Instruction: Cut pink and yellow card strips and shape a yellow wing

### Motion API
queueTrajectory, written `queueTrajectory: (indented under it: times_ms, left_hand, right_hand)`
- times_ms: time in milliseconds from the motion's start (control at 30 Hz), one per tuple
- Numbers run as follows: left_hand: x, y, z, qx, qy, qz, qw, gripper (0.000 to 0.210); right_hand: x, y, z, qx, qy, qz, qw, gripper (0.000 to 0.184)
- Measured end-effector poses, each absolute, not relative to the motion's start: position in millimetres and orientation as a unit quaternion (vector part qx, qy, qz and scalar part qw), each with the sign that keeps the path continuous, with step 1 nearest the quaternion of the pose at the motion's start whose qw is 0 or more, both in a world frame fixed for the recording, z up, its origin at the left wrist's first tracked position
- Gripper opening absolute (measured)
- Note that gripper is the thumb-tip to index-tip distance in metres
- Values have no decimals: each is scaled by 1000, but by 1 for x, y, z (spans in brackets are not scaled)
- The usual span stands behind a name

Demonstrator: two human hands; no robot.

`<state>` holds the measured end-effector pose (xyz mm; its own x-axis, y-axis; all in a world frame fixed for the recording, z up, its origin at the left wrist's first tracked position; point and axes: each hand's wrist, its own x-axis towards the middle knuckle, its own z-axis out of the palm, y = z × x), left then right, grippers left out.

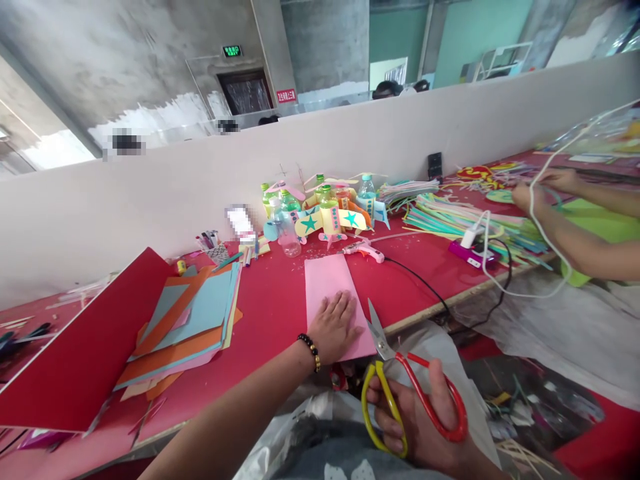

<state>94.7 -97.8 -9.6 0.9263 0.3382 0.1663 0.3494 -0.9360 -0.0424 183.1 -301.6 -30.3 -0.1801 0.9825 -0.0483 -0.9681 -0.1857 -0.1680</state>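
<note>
A pink sheet of paper [325,277] lies on the red table, reaching its front edge. My left hand [337,327] rests flat on it, fingers stretched out, a beaded bracelet at the wrist. Past the table's edge, my right hand [417,413] holds scissors [383,343] with one yellow and one red handle. The blades stand slightly apart beside the paper's right side and point away from me. Beyond the paper lies a pink glue gun [365,251]. Toy airplanes made of bottles and paper [330,217] stand together behind it.
Coloured paper sheets [195,320] are piled at left by a red board [85,347]. Pipe cleaners [465,223] lie at right, near a purple power strip [473,253] with loose cables. Another person's hands [545,190] work at far right. A white partition [175,190] borders the table.
</note>
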Motion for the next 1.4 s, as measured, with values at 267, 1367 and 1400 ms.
queueTrajectory:
  times_ms: [267, 1367, 1400]
  left_hand:
    - [93, -103, -4, -984, -167, -69, 12, 65]
    - [140, -98, -7, -982, -175, -62, 21, 59]
    - [139, -98, -8, -983, -173, -61, 23, 59]
  right_hand:
    - [183, -294, -25, -87, -35, 753, 651, 87]
    - [191, -321, -41, -91, -86, 758, 640, 102]
    - [190, -319, -37, -95, -78, 754, 645, 100]
